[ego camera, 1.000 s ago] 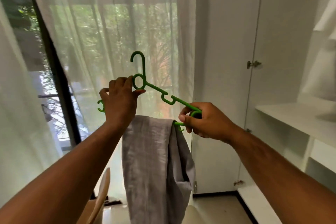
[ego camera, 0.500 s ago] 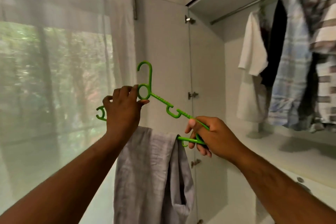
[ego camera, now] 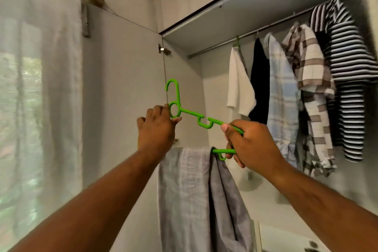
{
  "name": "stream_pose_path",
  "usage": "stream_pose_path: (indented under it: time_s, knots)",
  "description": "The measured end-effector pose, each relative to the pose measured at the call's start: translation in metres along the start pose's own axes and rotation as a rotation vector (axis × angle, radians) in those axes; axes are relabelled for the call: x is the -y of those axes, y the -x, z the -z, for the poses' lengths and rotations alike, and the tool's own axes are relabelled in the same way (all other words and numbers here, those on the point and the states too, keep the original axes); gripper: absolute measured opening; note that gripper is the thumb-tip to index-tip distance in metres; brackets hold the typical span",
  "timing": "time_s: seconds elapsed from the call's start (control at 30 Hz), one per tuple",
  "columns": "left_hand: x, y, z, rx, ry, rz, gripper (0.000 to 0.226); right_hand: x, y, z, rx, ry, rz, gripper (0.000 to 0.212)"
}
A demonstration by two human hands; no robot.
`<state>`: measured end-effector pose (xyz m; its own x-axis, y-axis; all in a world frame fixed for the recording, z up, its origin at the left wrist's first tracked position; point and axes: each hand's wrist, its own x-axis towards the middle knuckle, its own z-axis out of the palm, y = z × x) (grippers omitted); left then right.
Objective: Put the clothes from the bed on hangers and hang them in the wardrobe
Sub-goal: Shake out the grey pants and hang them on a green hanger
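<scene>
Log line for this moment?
left hand: grips green hanger | right hand: grips its end | grey cloth: draped over hanger | rail: not reached

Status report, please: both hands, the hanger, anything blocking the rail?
Left hand grips hanger near hook; right hand grips its end. Grey garment draped over it. Rail free left of white shirt.

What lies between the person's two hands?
In the head view, the notched arm of the green hanger runs from the left hand to the right hand, with the grey garment draped over its lower bar.
</scene>
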<state>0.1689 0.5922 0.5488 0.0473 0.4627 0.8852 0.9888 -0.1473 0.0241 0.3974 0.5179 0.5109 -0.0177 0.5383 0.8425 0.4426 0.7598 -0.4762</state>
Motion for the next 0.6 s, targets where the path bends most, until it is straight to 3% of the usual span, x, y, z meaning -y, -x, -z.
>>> stream_pose_path:
  time_s: [0.17, 0.3, 0.6]
  knots:
    - [0.0, -0.064, -0.065, 0.027, 0.159, -0.037, 0.052, -0.036, -0.07, -0.009, -0.066, 0.153, 0.014, 0.042]
    - [0.007, -0.111, -0.112, 0.044, 0.328, -0.075, 0.064, -0.062, -0.123, -0.024, -0.097, 0.196, 0.022, 0.042]
    - [0.032, -0.202, -0.217, 0.023, 0.422, -0.143, 0.08, -0.117, -0.209, -0.084, -0.176, 0.354, 0.035, 0.043]
